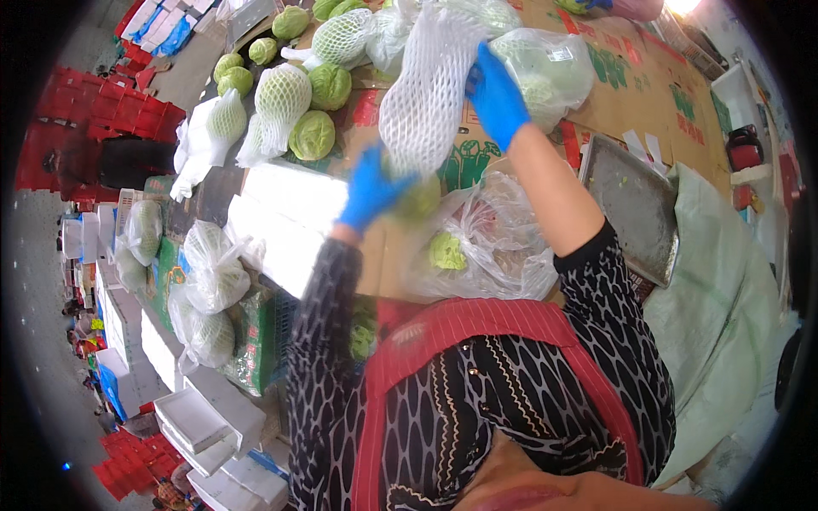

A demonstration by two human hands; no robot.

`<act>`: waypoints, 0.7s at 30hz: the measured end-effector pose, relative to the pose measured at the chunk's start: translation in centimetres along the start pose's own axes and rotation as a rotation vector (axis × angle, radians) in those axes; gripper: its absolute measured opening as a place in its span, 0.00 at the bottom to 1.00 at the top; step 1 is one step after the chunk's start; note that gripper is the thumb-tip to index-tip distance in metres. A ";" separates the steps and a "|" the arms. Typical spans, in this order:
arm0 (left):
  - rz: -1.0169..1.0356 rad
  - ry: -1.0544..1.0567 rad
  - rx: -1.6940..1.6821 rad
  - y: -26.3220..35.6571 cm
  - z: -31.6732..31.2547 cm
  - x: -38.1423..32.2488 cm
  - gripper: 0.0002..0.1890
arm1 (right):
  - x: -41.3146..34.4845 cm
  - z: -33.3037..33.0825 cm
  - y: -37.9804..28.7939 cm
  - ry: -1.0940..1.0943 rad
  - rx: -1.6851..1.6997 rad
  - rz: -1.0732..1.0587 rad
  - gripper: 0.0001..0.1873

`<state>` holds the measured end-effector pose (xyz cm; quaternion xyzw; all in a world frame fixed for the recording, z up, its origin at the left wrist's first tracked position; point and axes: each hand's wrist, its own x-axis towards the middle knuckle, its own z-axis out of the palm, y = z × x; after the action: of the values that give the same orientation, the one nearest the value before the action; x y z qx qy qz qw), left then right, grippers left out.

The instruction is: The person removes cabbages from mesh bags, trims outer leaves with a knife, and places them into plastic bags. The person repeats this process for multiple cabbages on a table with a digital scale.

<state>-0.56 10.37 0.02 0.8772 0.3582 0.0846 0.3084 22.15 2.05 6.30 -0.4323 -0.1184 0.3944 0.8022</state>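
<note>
My right hand [497, 96], in a blue glove, grips the edge of a white foam net sleeve [425, 96] stretched over the cardboard. My left hand [377, 191], also gloved in blue and blurred, is at the sleeve's lower end with thumb and fingers apart. Beside its thumb is a blurred green cabbage [418, 201]; whether the hand grips it is unclear. A bagged cabbage [543, 73] with a label lies just beyond my right hand. Nearer my body, a clear plastic bag [505, 249] lies crumpled, with a piece of green leaf [447, 251] by it.
Bare cabbages [312, 135] and net-wrapped cabbages [282, 96] lie at the far left. White foam boxes [291, 198] stand left of my left hand. A metal tray [629, 204] lies to the right, beside a pale woven sack [709, 306]. Another person's blue-gloved hand [597, 3] shows at the top.
</note>
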 end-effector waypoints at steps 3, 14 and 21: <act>-0.042 0.290 -0.279 -5.0 5.0 -4.6 0.50 | -4.1 -6.3 3.8 -0.022 -0.417 0.224 0.24; 0.141 0.192 -0.221 -5.8 1.8 -7.8 0.41 | -17.6 -17.5 1.9 -0.246 -1.841 -0.081 0.36; 0.220 0.140 -0.418 0.2 2.7 -10.6 0.46 | -15.9 -14.4 -3.3 -0.313 -1.557 -0.228 0.14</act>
<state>-7.20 1.71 -1.26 0.8200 0.2556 0.2507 0.4465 21.06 -19.31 2.66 -0.7927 -0.5141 0.1702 0.2799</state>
